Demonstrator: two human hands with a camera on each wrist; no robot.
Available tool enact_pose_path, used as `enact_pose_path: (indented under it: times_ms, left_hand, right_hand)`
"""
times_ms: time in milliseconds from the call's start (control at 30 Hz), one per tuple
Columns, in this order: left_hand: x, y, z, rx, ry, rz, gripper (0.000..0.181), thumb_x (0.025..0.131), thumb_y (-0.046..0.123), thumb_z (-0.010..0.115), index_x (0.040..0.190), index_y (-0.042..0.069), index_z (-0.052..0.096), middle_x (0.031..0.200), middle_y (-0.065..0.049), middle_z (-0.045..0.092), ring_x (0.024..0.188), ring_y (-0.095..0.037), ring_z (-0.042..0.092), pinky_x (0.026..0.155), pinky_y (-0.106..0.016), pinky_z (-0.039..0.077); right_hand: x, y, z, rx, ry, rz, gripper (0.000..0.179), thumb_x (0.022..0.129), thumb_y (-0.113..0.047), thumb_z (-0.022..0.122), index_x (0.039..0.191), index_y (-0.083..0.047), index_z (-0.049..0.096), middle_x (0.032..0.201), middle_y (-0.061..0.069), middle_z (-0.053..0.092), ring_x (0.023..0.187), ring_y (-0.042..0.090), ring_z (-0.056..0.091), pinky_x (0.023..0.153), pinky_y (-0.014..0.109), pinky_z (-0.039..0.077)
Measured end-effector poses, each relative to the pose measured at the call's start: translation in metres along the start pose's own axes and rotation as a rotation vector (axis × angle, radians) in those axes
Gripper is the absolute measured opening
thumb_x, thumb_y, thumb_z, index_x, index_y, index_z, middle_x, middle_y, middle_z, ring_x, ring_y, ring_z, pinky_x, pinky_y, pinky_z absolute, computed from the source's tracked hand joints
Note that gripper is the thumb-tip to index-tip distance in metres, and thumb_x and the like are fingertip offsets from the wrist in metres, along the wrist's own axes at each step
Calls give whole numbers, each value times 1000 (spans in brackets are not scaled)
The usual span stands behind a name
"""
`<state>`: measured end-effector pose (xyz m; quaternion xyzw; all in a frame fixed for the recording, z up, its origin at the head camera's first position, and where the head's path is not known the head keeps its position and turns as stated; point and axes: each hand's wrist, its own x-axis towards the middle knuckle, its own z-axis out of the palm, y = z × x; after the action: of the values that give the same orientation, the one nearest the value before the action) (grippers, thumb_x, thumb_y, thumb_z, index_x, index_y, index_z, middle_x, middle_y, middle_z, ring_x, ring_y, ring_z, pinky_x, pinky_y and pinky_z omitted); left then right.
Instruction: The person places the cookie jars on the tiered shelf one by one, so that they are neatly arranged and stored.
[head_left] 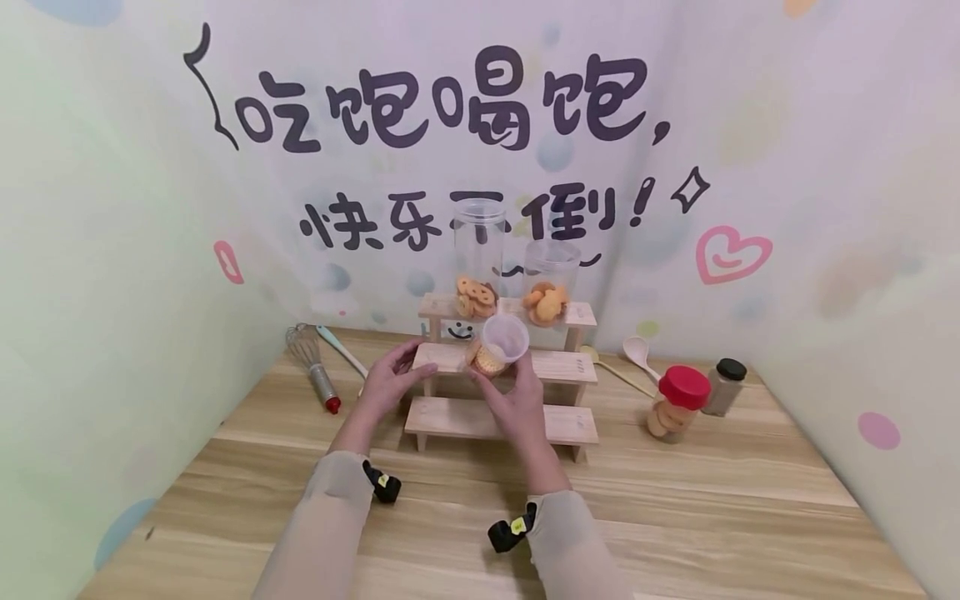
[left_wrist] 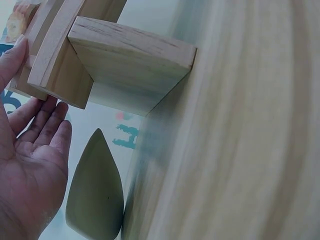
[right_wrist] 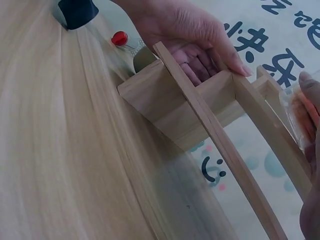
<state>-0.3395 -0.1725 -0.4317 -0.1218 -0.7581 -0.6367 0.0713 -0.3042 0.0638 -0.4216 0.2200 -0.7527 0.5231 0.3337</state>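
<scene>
A three-tier wooden rack (head_left: 457,414) stands on the table. My right hand (head_left: 519,408) holds a small clear jar (head_left: 504,340) with biscuits inside at the middle tier, its thumb and fingers about the jar's lower part. At the left end of that tier is my left hand (head_left: 392,379), its thumb on the plank and its fingers below the end, seen closely in the left wrist view. The top tier carries a tall clear jar (head_left: 478,250) of round biscuits and a shorter clear jar (head_left: 551,271) of shaped biscuits.
To the left lie a whisk (head_left: 318,379) and a utensil with a light blue handle (head_left: 341,350). On the right are a pale spoon (head_left: 639,354), a red-lidded jar (head_left: 681,396) of biscuits and a black-lidded jar (head_left: 725,387). A printed cloth wall (head_left: 810,150) stands close behind.
</scene>
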Motion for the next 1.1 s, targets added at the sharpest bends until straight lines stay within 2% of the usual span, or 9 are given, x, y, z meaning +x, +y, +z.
enact_pose_path:
  times_ms: [200, 433, 567, 633, 767, 867, 1100]
  left_hand:
    - [1, 0, 1, 5, 10, -10, 70, 87, 38, 81, 147, 15, 52, 151, -11, 49, 141, -24, 43, 116, -36, 36]
    - [-1, 4, 2, -45, -9, -3, 70, 90, 24, 78, 150, 4, 46, 151, -18, 46, 143, -29, 40, 118, -39, 33]
    - [-1, 7, 2, -40, -17, -20, 71, 92, 22, 77, 151, 4, 43, 153, -19, 43, 144, -29, 38, 118, -38, 32]
    - [-2, 11, 2, -35, -22, -28, 70, 92, 19, 77, 151, 2, 43, 153, -20, 43, 144, -30, 37, 118, -38, 32]
    - [-10, 30, 2, -26, -31, -27, 68, 92, 15, 75, 150, -1, 43, 152, -23, 43, 144, -33, 37, 118, -39, 33]
    - [-16, 39, 2, -24, -38, -15, 68, 93, 14, 75, 150, -4, 42, 152, -25, 42, 144, -37, 36, 118, -41, 33]
    - [-15, 39, 2, -45, -45, -19, 68, 92, 14, 75, 149, -3, 43, 152, -23, 43, 144, -33, 38, 117, -38, 34]
  right_hand:
    - [2, -2, 0, -50, -58, -25, 69, 82, -22, 87, 138, -11, 48, 125, 10, 63, 107, 25, 64, 89, 43, 58]
    - [4, -1, -1, -40, -93, -33, 70, 84, -28, 84, 143, -18, 47, 127, 5, 62, 108, 19, 63, 89, 37, 57]
    - [4, -1, -2, -50, -98, -18, 68, 85, -30, 83, 142, -17, 49, 126, 4, 64, 108, 18, 64, 90, 37, 56]
    - [4, -2, -2, -59, -98, -10, 64, 85, -30, 83, 140, -16, 52, 123, 3, 65, 106, 18, 65, 90, 37, 57]
    - [4, -3, -1, -77, -103, 14, 60, 85, -32, 82, 136, -16, 56, 117, 2, 67, 102, 17, 65, 88, 37, 56]
    - [5, -3, -1, -80, -109, 26, 62, 86, -32, 81, 139, -17, 55, 116, 4, 68, 99, 17, 65, 87, 36, 56]
    - [5, -4, -2, -81, -113, 42, 72, 88, -28, 80, 151, -17, 46, 123, 8, 67, 101, 19, 66, 89, 36, 56]
